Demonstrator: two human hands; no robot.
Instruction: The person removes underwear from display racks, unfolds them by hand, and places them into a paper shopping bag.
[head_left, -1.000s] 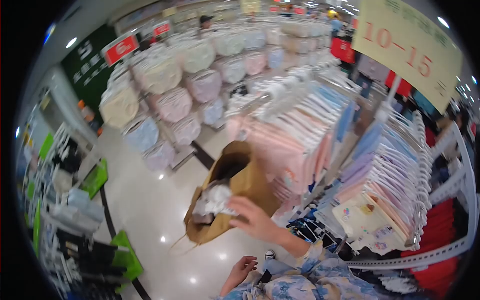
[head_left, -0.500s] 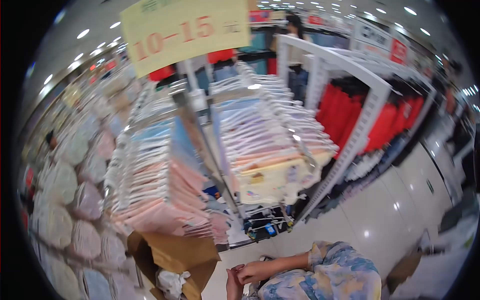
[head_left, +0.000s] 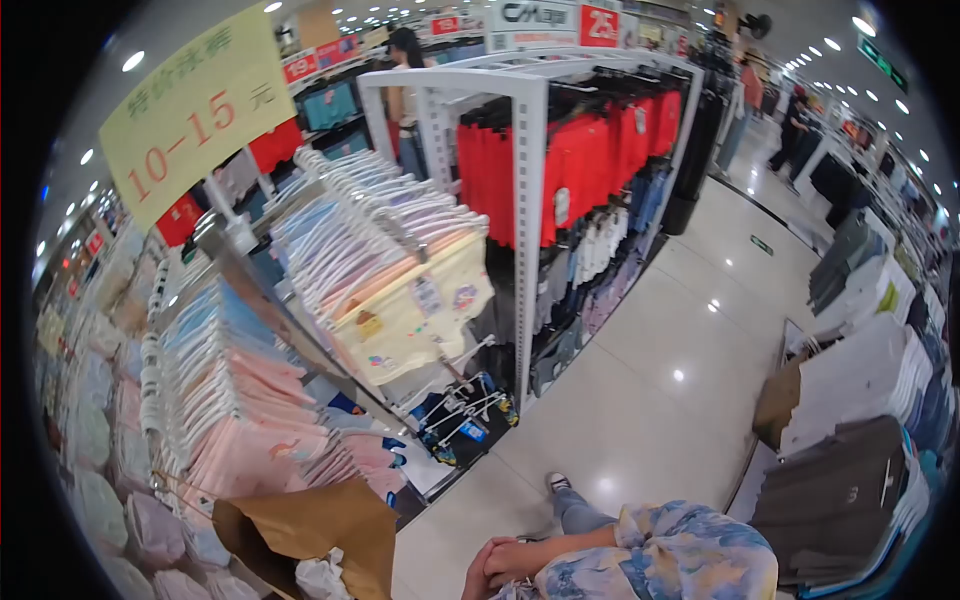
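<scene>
At the bottom centre my left hand (head_left: 481, 572) and my right hand (head_left: 515, 560) are closed together, fingers bent against each other, and no object shows between them. My right forearm comes in from the right, out of a floral sleeve (head_left: 690, 545). Left of my hands is a brown paper bag (head_left: 340, 520), open at the top, with crumpled white material (head_left: 322, 577) inside. What holds the bag up is hidden. Past the bag hang pink children's garments (head_left: 255, 440) on white hangers. A cream printed garment (head_left: 410, 310) fronts another rack.
A yellow price sign (head_left: 195, 115) stands above the racks. A white frame rack (head_left: 528, 230) holds red garments (head_left: 590, 150). Tiled floor (head_left: 640, 390) runs along the aisle. Dark garments (head_left: 825, 500) hang at right. Other people (head_left: 790, 130) stand farther off.
My view has turned to the right, so racks and sign sit farther left. More of the aisle and a leg with a shoe now show. My hands are closer together.
</scene>
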